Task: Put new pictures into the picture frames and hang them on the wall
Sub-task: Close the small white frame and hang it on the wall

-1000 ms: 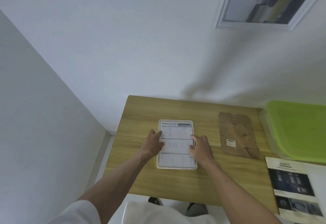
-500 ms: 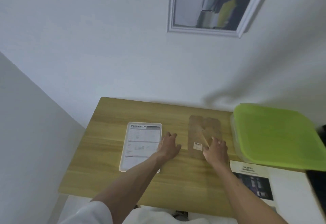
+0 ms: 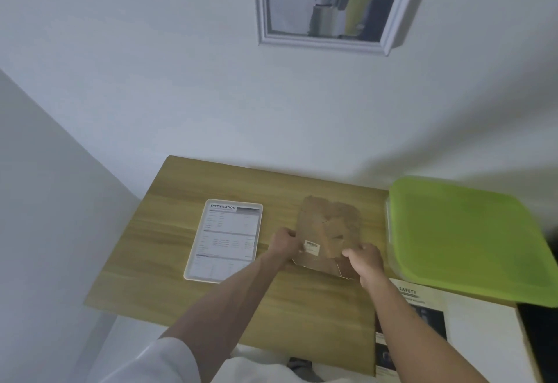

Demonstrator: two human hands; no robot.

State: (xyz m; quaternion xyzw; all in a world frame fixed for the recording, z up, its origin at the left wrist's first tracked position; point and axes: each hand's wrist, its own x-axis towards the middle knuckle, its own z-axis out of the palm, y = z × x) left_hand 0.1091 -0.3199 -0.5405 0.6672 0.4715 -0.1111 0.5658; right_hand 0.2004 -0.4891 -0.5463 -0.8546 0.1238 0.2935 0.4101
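A white picture frame lies flat on the wooden table, with a "SPECIFICATION" sheet showing in it. To its right lies the brown backing board with a small white sticker. My left hand grips the board's near left edge. My right hand grips its near right corner, and that near edge is lifted slightly off the table. A second white frame with a picture hangs on the wall above.
A box with a lime-green lid stands at the table's right end. A "SAFETY" printed sheet lies at the near right, partly under my right arm. A dark object is at the right edge. Walls close in behind and left.
Both hands left the white frame and moved right onto the brown backing board, then curled round its near edge and began lifting it. The view shifted right and up.
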